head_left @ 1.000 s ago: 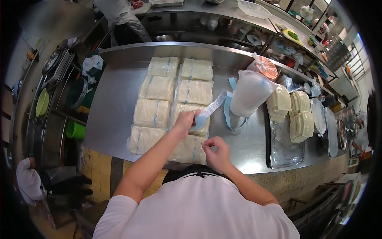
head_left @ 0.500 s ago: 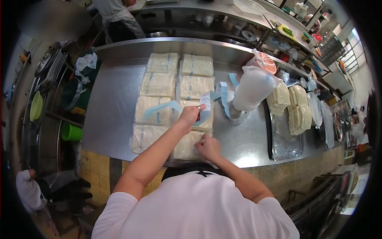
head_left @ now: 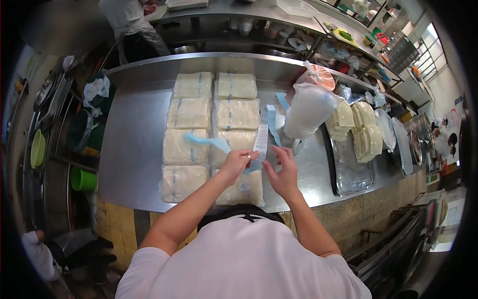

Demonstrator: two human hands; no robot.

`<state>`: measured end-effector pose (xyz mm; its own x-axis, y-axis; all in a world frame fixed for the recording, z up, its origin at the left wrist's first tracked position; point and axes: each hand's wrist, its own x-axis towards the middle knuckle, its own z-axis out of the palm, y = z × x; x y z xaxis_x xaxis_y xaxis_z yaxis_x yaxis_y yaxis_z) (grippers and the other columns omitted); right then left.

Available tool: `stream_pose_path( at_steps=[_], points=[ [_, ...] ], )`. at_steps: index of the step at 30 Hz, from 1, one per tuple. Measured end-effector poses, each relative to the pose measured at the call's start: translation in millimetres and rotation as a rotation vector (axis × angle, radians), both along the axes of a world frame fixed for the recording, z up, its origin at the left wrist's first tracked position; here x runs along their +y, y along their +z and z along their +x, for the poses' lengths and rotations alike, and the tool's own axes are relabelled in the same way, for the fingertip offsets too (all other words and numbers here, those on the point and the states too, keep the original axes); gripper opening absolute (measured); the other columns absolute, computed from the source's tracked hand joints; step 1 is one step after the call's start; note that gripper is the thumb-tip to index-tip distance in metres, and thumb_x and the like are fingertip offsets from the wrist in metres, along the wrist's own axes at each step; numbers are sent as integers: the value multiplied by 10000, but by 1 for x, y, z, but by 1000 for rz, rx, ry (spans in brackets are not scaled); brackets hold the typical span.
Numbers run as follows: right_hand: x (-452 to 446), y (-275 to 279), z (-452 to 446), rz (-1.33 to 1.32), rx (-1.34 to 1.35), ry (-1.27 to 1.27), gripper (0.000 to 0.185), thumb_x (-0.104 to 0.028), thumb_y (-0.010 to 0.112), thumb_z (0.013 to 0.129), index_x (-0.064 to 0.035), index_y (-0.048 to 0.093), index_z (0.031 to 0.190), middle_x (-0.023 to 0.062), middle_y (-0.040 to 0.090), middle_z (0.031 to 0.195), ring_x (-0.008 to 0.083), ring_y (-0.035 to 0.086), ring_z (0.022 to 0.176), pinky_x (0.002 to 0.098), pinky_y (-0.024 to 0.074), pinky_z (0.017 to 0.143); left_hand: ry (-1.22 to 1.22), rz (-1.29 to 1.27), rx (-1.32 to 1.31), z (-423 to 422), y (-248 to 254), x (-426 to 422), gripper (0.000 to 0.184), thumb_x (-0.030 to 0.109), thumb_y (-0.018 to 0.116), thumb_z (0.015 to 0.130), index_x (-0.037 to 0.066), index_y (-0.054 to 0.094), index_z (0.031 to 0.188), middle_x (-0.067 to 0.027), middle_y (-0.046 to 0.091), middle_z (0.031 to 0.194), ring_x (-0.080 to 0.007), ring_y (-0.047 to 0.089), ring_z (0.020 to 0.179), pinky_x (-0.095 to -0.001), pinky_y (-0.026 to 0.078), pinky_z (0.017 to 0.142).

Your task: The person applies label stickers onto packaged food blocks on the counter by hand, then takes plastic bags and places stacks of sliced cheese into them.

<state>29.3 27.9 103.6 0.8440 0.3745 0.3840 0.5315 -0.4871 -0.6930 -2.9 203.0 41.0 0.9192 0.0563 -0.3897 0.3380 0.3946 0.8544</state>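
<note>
My left hand point(head_left: 237, 166) is closed on a strip of printed labels point(head_left: 261, 138) with blue backing. One loose end of the blue backing point(head_left: 201, 139) curls over the packs to the left. Just right of the strip is my right hand point(head_left: 283, 173), its thumb and fingers apart with nothing visible between them. Below my hands lies the nearest right-hand pack point(head_left: 231, 198), clear plastic around pale flat sheets, with a small white label point(head_left: 244, 187) on it. Several similar packs point(head_left: 188, 113) lie in two columns on the steel table point(head_left: 132, 134).
To the right stand a full white plastic bag point(head_left: 313, 109) and a bag with orange contents point(head_left: 318, 77). Beyond them, stacks of pale sheets point(head_left: 366, 129) rest on a metal tray point(head_left: 351, 177). Across the table is a co-worker point(head_left: 132, 25); another person point(head_left: 40, 254) is at lower left.
My right hand has lifted off the nearest right-hand pack and moved up and right, fingers opening. A label now shows on that pack. My left hand, still holding the strip, has lowered slightly.
</note>
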Motion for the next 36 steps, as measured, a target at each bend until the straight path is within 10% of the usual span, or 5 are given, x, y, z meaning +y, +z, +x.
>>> stream_pose_path(
  at_steps=[8, 36],
  points=[
    [-11, -2, 25, -118, -33, 296, 235, -71, 801, 798, -30, 725, 1016, 111, 692, 981, 327, 626, 935, 413, 527, 798, 77, -440, 119, -4, 14, -19, 237, 281, 606, 1034, 82, 730, 1064, -3, 681, 949, -109, 604, 834, -295, 468, 778],
    [-10, -28, 19, -89, -257, 398, 248, -13, 804, 726, -52, 691, 944, 96, 663, 952, 315, 620, 871, 417, 512, 748, 224, -391, 280, -14, -35, -30, 164, 234, 619, 1008, 94, 699, 974, 5, 606, 840, -123, 521, 744, -296, 425, 700]
  ],
)
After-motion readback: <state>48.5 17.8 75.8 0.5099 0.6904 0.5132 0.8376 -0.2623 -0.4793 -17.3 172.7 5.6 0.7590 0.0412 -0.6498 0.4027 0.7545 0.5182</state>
